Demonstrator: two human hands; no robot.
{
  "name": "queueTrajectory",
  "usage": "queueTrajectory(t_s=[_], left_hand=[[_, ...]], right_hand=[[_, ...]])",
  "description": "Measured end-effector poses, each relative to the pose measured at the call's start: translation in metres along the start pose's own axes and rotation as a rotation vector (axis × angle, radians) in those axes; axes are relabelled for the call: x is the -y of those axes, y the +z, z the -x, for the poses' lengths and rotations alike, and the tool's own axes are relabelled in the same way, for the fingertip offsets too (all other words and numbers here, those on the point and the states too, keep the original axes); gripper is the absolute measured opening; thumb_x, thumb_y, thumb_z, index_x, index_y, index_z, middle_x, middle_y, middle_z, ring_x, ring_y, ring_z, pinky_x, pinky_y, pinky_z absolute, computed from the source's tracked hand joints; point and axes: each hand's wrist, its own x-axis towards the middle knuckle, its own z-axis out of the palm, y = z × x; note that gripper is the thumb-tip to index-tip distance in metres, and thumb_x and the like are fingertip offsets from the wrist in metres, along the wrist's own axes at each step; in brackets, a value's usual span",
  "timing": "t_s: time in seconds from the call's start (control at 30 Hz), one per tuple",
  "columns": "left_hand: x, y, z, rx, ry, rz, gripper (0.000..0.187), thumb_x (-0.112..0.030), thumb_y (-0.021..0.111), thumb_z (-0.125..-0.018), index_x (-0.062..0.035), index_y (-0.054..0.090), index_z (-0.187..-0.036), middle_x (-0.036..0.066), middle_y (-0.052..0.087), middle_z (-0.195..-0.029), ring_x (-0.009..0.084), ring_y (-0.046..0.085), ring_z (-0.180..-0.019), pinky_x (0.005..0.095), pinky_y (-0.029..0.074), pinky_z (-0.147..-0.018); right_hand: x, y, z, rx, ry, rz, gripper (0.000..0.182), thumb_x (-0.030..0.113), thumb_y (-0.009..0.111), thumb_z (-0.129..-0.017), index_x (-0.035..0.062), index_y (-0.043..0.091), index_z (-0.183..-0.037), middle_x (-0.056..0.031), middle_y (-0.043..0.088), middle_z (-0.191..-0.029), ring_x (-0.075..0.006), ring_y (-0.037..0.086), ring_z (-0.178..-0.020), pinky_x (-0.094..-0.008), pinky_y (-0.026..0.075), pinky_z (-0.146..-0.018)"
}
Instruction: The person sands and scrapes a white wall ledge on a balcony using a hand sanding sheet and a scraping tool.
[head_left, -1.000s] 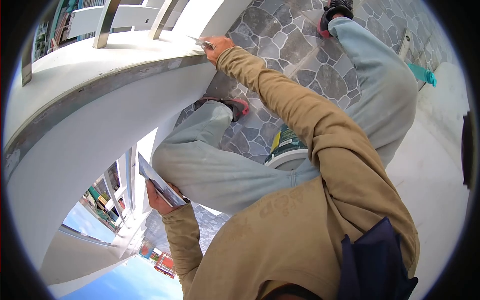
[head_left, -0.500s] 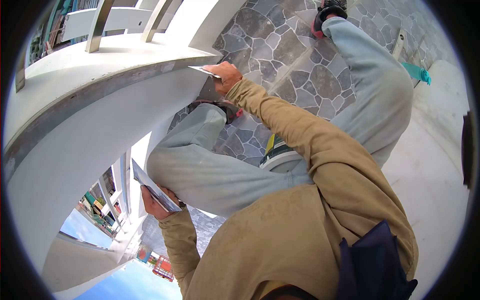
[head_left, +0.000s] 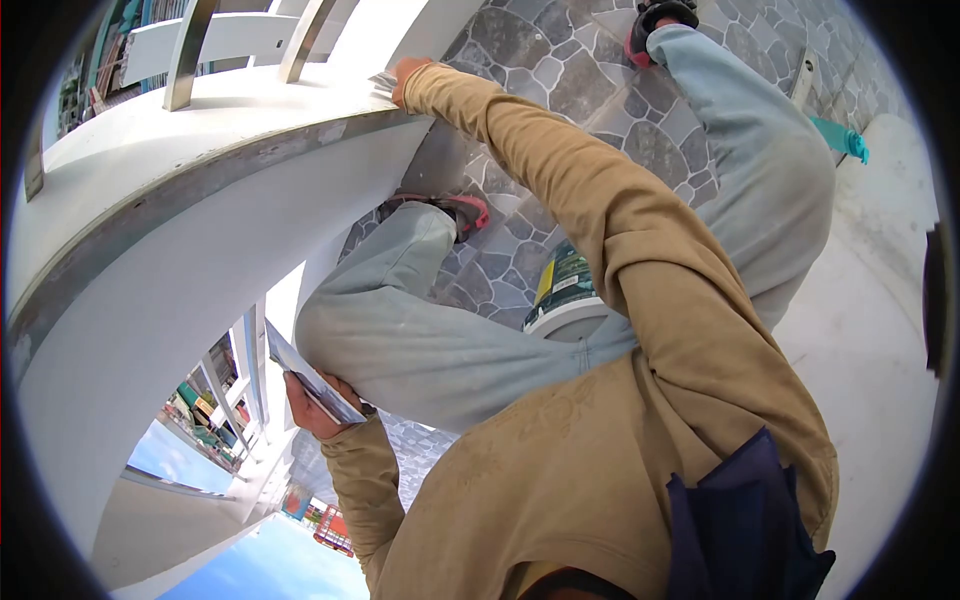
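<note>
The right hand (head_left: pixel 408 72) reaches far forward at the end of a tan long sleeve and is closed on a thin flat metal putty blade (head_left: pixel 384 82), whose edge lies on the top face of the curved white plastered parapet wall (head_left: pixel 200 250), close to where that wall meets the white post (head_left: pixel 420 35). Only part of the hand shows above the cuff, so the fingers themselves cannot be made out. A grey unpainted band (head_left: pixel 230 175) runs along the upper edge of the wall just below the blade.

The left hand (head_left: pixel 312 402) is low, beside the bent left knee, with its fingers wrapped under a flat grey rectangular hawk board (head_left: pixel 305 372) that it holds tilted, edge toward the wall face.

Between the two hands lie the person's legs in pale blue-grey trousers (head_left: pixel 420 340), which cover much of the grey stone-patterned tile floor (head_left: pixel 560 60). A green and yellow paint bucket with a white rim (head_left: pixel 568 292) stands on the floor between the legs, partly hidden by the right arm and thigh. A red and black shoe (head_left: pixel 455 208) sits near the foot of the wall; the other shoe (head_left: pixel 655 18) is at the top edge. A teal-handled tool (head_left: pixel 840 140) lies well apart on the floor to the right. Brushed metal railing posts (head_left: pixel 190 45) rise from the wall top, beyond the blade
</note>
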Motion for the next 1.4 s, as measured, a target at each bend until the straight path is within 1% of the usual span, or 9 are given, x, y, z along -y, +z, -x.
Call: queueTrajectory(t_s=[0.3, 0.37, 0.8, 0.9, 0.93, 1.0, 1.07, 1.2, 1.4], left_hand=[[-0.003, 0.003, 0.001, 0.039, -0.022, 0.006, 0.034, -0.037, 0.038, -0.098, -0.0088, 0.048, -0.082, 0.000, 0.038, -0.051, 0.0094, 0.032, -0.035, 0.0249, 0.024, -0.031], [-0.003, 0.013, 0.002, -0.101, -0.016, 0.098, 0.048, -0.039, 0.033, -0.100, -0.0114, 0.037, -0.061, 0.002, 0.033, -0.043, 0.0103, 0.026, -0.030, 0.0259, 0.022, -0.028], [-0.004, 0.030, 0.004, -0.132, 0.007, 0.040, 0.043, -0.037, 0.034, -0.100, -0.0125, 0.038, -0.065, 0.000, 0.033, -0.045, 0.0090, 0.025, -0.031, 0.0250, 0.022, -0.028], [-0.004, 0.023, 0.002, 0.099, -0.006, -0.055, 0.037, -0.035, 0.033, -0.100, -0.0123, 0.041, -0.072, -0.001, 0.032, -0.048, 0.0086, 0.026, -0.033, 0.0241, 0.021, -0.028], [-0.003, 0.028, 0.004, -0.090, 0.009, -0.040, 0.035, -0.035, 0.033, -0.101, -0.0125, 0.041, -0.076, -0.001, 0.032, -0.049, 0.0086, 0.026, -0.034, 0.0237, 0.021, -0.029], [-0.004, 0.029, 0.004, -0.279, 0.034, -0.020, 0.033, -0.035, 0.032, -0.101, -0.0127, 0.042, -0.079, -0.001, 0.032, -0.050, 0.0086, 0.026, -0.035, 0.0233, 0.020, -0.030], [-0.003, 0.016, 0.003, 0.080, 0.032, -0.072, 0.032, -0.036, 0.030, -0.101, -0.0128, 0.043, -0.083, -0.002, 0.031, -0.053, 0.0080, 0.026, -0.036, 0.0228, 0.020, -0.031], [-0.003, 0.027, 0.002, -0.151, 0.006, -0.051, 0.037, -0.040, 0.037, -0.098, -0.0120, 0.043, -0.074, -0.002, 0.032, -0.046, 0.0091, 0.029, -0.032, 0.0248, 0.024, -0.029], [-0.007, 0.015, 0.001, 0.072, -0.031, -0.030, 0.033, -0.037, 0.028, -0.102, -0.0125, 0.044, -0.086, 0.000, 0.033, -0.053, 0.0084, 0.027, -0.038, 0.0243, 0.023, -0.033]], right_hand=[[0.012, -0.003, -0.016, 0.010, -0.079, 0.079, 0.037, 0.025, 0.065, -0.071, 0.0044, 0.069, -0.101, -0.0173, 0.068, -0.100, -0.0341, 0.066, -0.094, -0.0415, 0.052, -0.081], [0.016, -0.011, -0.013, -0.002, -0.081, 0.046, 0.038, 0.027, 0.066, -0.071, 0.0046, 0.069, -0.101, -0.0168, 0.068, -0.099, -0.0338, 0.066, -0.093, -0.0417, 0.052, -0.080], [0.090, -0.096, 0.069, -0.064, -0.346, -0.072, 0.042, 0.027, 0.057, -0.070, -0.0008, 0.067, -0.099, -0.0199, 0.067, -0.097, -0.0349, 0.065, -0.086, -0.0420, 0.050, -0.075], [0.088, -0.121, 0.082, -0.129, -0.395, -0.066, 0.039, 0.028, 0.061, -0.067, 0.0015, 0.069, -0.095, -0.0186, 0.068, -0.091, -0.0317, 0.065, -0.079, -0.0403, 0.050, -0.070], [0.080, -0.122, 0.074, -0.123, -0.356, -0.076, 0.039, 0.027, 0.062, -0.068, 0.0025, 0.070, -0.096, -0.0180, 0.068, -0.092, -0.0308, 0.066, -0.079, -0.0397, 0.050, -0.071], [0.056, -0.106, 0.038, -0.142, -0.273, -0.072, 0.038, 0.026, 0.062, -0.069, 0.0053, 0.070, -0.100, -0.0169, 0.068, -0.093, -0.0294, 0.067, -0.082, -0.0386, 0.051, -0.074], [0.022, -0.075, 0.009, -0.116, -0.194, -0.048, 0.041, 0.026, 0.061, -0.073, 0.0111, 0.068, -0.111, -0.0166, 0.068, -0.099, -0.0301, 0.067, -0.090, -0.0382, 0.052, -0.082], [-0.025, -0.026, -0.005, -0.085, -0.125, -0.157, 0.046, 0.030, 0.064, -0.075, 0.0151, 0.064, -0.118, -0.0149, 0.066, -0.108, -0.0318, 0.064, -0.098, -0.0371, 0.050, -0.087], [-0.048, 0.017, -0.033, -0.069, -0.141, -0.296, 0.045, 0.030, 0.062, -0.077, 0.0224, 0.062, -0.122, -0.0098, 0.066, -0.112, -0.0303, 0.063, -0.101, -0.0373, 0.050, -0.090]])
